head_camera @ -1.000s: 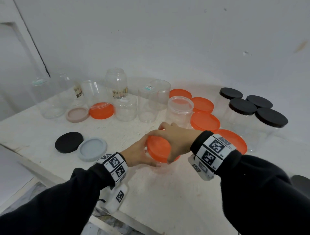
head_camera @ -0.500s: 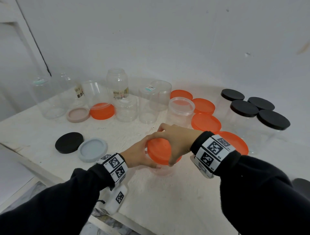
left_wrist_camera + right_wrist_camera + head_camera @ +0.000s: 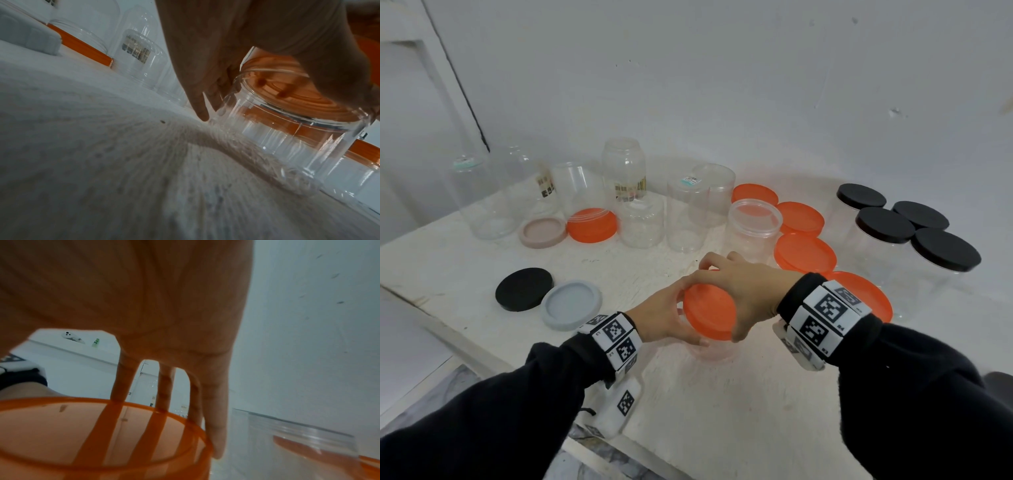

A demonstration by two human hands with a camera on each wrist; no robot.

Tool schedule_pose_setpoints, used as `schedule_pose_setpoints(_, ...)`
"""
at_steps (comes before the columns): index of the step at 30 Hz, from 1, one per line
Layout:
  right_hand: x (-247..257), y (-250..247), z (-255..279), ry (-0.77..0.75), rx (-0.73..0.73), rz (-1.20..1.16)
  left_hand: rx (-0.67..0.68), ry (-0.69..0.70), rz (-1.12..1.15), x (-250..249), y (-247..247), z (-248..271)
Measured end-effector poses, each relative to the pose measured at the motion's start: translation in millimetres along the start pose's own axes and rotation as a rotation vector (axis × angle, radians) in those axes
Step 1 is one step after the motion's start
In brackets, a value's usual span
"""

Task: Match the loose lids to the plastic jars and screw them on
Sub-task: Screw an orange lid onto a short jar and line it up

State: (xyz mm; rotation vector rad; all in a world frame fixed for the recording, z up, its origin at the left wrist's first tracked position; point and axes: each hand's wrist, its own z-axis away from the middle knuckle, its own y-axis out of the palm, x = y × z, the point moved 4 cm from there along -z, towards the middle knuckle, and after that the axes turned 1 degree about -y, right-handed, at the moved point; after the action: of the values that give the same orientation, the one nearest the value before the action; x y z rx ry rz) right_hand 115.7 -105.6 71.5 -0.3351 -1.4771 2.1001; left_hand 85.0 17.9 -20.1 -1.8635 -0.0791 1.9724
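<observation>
A clear plastic jar (image 3: 283,134) stands near the table's front edge, and my left hand (image 3: 664,318) grips its side. An orange lid (image 3: 709,313) sits on top of that jar, tilted toward me. My right hand (image 3: 739,291) holds the lid from above, with its fingers (image 3: 164,386) curled over the far rim and the thumb on the near rim. The lid (image 3: 98,438) fills the bottom of the right wrist view. Most of the jar is hidden under both hands in the head view.
Several open clear jars (image 3: 685,216) stand along the back. Loose lids lie about: black (image 3: 524,289), grey (image 3: 571,305), beige (image 3: 542,231), orange (image 3: 592,224). Orange-lidded jars (image 3: 804,253) and black-lidded jars (image 3: 885,224) stand at the right. The table edge (image 3: 465,346) runs near my left arm.
My right hand has turned a little on the orange lid, its wrist swinging toward me. The left hand and the jar have stayed in place.
</observation>
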Motion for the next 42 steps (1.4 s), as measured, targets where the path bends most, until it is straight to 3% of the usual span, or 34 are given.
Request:
schedule_pose_setpoints(6, 2, 3, -1, -0.027, 0.0, 0.025, -0.013, 0.021, -0.025, 0, -2, 0)
schedule_pose_setpoints(12, 0, 4, -3, -0.028, 0.031, 0.007, 0.06, 0.009, 0.017, -2, 2, 2)
schedule_pose_setpoints(21, 0, 3, -5, -0.022, 0.046, 0.003, 0.016, -0.008, -0.008, 0, 2, 2)
schedule_pose_setpoints(35, 7, 6, 4, 0.228, -0.078, 0.125, 0.024, -0.035, -0.005, -1, 3, 4)
schedule_pose_setpoints(40, 1, 4, 7, 0.004, 0.046, -0.143, 0.048, -0.04, 0.01, -2, 4, 3)
schedule_pose_setpoints(42, 1, 8, 6, -0.02, 0.031, -0.145, 0.065, -0.027, 0.031, -4, 4, 5)
